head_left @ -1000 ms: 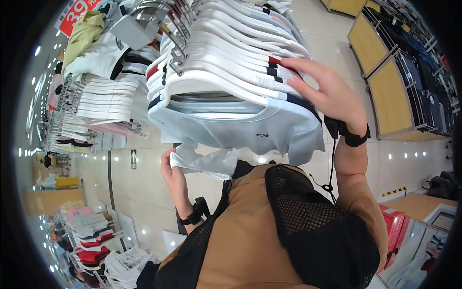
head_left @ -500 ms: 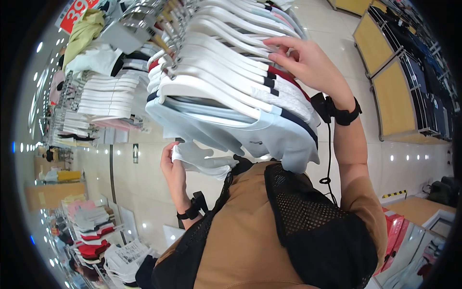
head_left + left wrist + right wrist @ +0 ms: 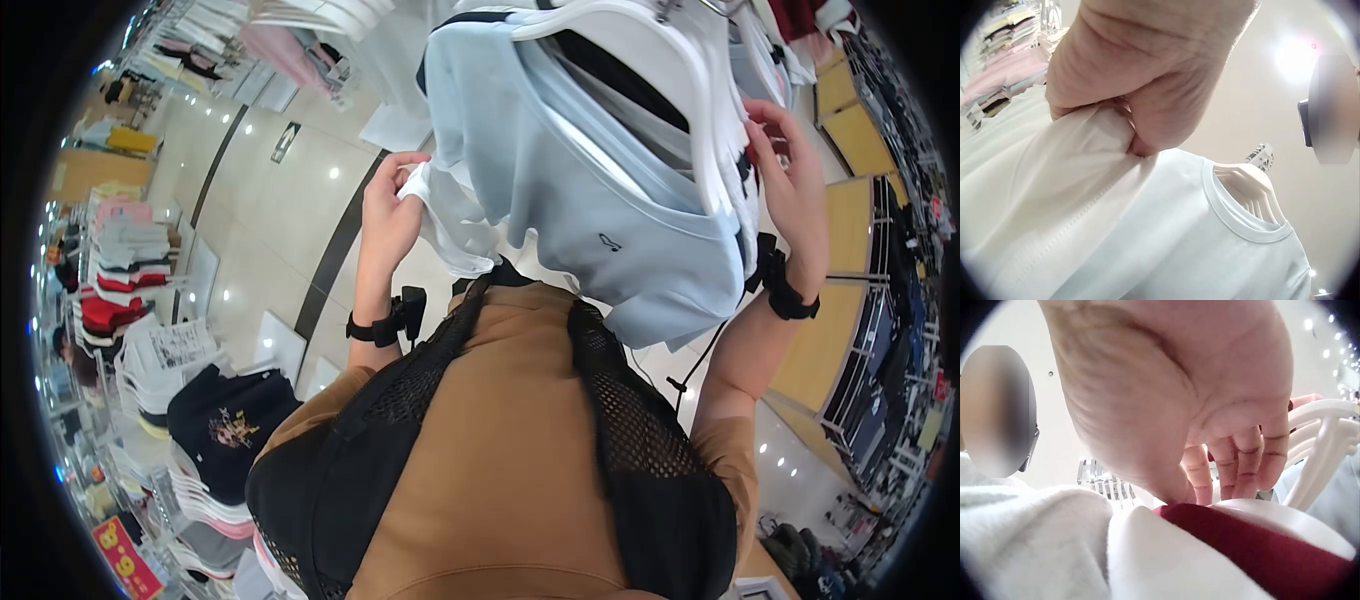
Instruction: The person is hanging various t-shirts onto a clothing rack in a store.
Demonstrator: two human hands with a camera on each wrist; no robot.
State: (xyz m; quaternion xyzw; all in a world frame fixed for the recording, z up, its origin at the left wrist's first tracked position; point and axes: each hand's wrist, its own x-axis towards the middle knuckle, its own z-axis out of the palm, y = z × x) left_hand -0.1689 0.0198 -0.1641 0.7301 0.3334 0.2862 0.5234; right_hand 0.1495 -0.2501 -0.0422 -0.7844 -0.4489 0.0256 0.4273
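My left hand [image 3: 392,215] pinches the edge of a thin white garment [image 3: 450,225] between thumb and fingers. Close beside it hangs a light blue top [image 3: 570,180] with a small dark chest motif, on a white hanger [image 3: 706,165] at the front of the rail. Behind that front hanger, my right hand [image 3: 797,195] is at the shoulder ends of the hangers. The right wrist view shows the thumb against a dark red garment [image 3: 1241,544], fingers curled over the far side of its white hanger [image 3: 1266,515]. White cloth [image 3: 1166,556] hangs just in front of it.
Racks of clothes line the left side, among them a black T-shirt [image 3: 225,430] with a print and a red price sign [image 3: 127,560]. Wooden display units [image 3: 820,330] with dark clothes stand on the right. Tiled floor [image 3: 270,210] lies between.
The head view has turned, so the rail now sits upper right. My right hand went to hangers farther back, then came to the dark red garment. My left hand keeps hold of the white garment.
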